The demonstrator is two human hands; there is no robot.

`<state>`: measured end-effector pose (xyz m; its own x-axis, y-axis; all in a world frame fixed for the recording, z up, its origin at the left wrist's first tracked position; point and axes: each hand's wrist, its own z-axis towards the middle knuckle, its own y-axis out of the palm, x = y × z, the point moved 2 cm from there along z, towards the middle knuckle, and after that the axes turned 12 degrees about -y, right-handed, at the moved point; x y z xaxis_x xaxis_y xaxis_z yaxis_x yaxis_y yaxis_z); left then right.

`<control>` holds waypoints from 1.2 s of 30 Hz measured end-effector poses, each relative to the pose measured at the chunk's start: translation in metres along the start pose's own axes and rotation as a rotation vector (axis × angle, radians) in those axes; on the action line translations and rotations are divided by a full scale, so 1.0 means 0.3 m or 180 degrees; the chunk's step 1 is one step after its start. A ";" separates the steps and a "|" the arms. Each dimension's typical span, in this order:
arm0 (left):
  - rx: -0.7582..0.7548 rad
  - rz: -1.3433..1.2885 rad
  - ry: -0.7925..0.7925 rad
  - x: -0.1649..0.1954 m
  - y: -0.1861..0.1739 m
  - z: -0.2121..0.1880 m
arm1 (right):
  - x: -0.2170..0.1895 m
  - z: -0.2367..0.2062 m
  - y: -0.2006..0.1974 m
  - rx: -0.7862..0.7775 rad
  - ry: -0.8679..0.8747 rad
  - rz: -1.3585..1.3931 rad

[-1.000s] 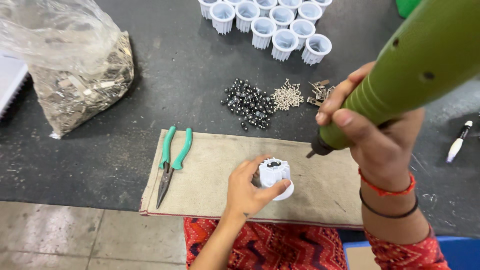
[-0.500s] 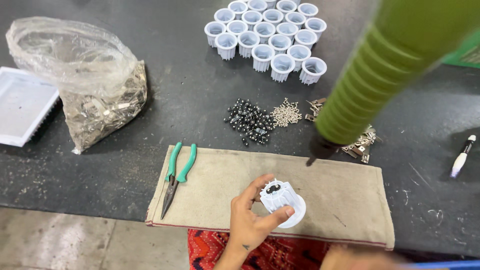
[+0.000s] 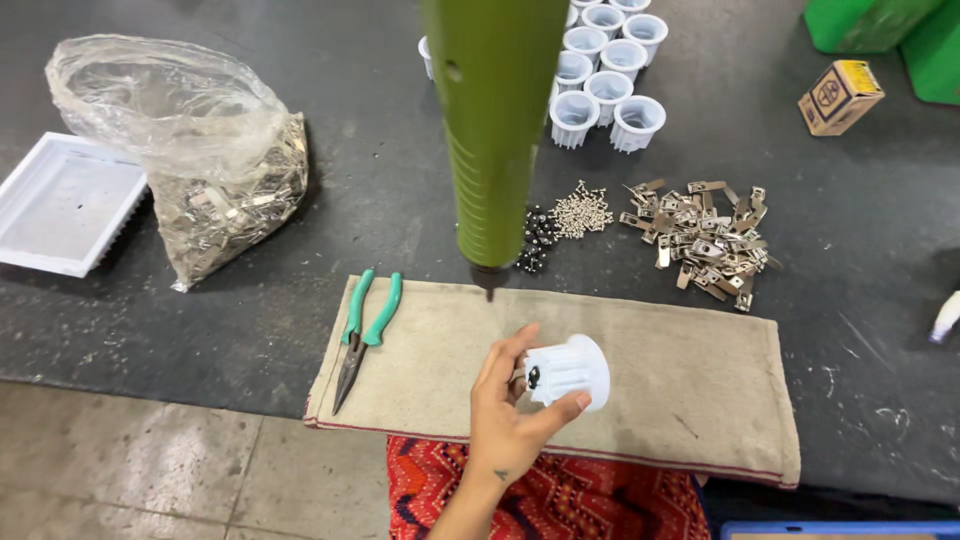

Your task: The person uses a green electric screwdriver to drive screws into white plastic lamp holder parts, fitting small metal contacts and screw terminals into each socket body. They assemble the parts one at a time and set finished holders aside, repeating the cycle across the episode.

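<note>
Left hand fingers grasping white ribbed housing, lying sideways on cloth; green screwdriver tip hanging just far-left of it; right hand unseen.

— Where do we look from?

— We have one view only, from the head, high above the near edge of the desk and tilted steeply down (almost straight onto the beige cloth).

— How near are we?

— Near enough that the green power screwdriver rises right up towards the lens and leaves the top of the frame. The left hand sits low, the floor at bottom left. No second view shares anything.
</note>
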<state>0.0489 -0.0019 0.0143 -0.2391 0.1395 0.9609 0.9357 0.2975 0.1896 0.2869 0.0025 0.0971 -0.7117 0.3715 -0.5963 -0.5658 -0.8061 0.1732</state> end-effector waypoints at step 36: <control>0.0312 0.2664 0.0407 0.002 -0.049 0.097 | 0.394 -0.107 -0.128 0.0074 0.1184 -0.3025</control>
<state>0.0276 0.0212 0.0062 0.5580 0.2438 0.7932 0.7630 0.2252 -0.6059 0.2380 0.0625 -0.0053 0.2082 0.6830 -0.7001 -0.8399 -0.2419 -0.4858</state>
